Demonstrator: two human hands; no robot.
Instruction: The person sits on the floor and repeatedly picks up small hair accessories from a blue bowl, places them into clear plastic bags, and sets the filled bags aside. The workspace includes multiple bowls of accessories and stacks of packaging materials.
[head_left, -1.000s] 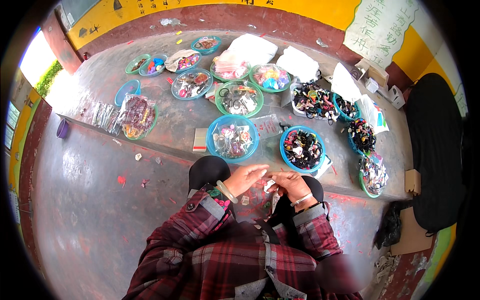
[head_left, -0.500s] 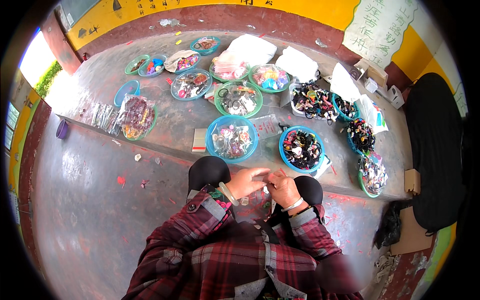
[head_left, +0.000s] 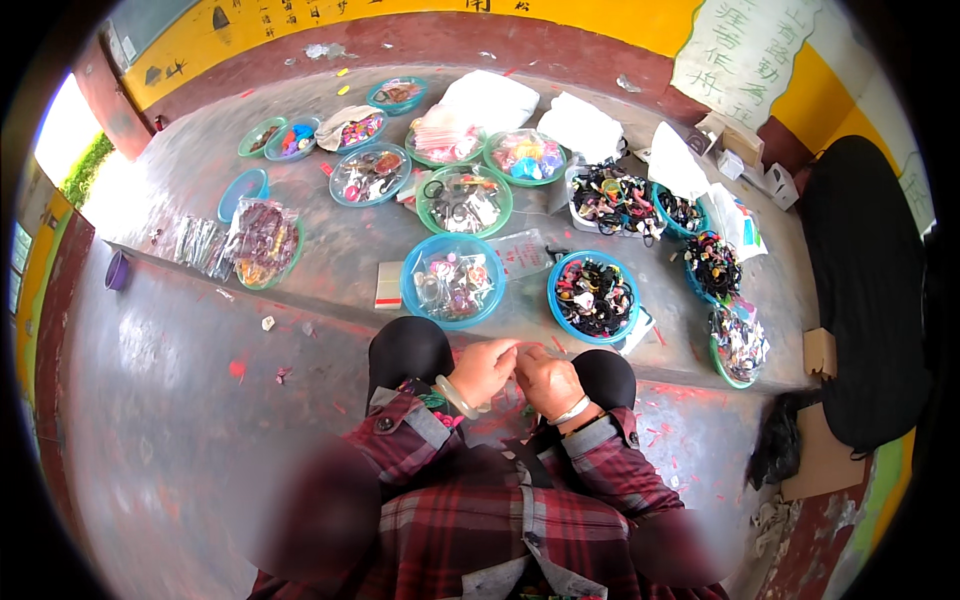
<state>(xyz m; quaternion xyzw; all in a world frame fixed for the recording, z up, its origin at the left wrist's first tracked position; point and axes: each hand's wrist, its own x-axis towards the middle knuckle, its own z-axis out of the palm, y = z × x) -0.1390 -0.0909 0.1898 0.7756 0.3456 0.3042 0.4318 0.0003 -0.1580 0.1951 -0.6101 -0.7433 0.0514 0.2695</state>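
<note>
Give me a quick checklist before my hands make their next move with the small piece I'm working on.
1. Hands together: left hand and right hand meet fingertip to fingertip between the knees. Ok.
2. Piece in the fingers: too small to make out. Cannot tell.
3. Nearest supply: blue bowl sits on the step straight ahead, full of small items. Ok.
4. Second bowl of dark pieces lies to its right. Ok.
5. Bracelets: one on each wrist, both back from the fingertips. Ok.

shirt [head_left: 500, 520]: red-grey plaid | bowl [head_left: 452, 285] ahead of shirt: blue | wall [head_left: 600, 15] beyond bowl: yellow | ledge [head_left: 330, 240] under bowl: grey, red-flecked | bracelet [head_left: 456, 398]: white
</note>
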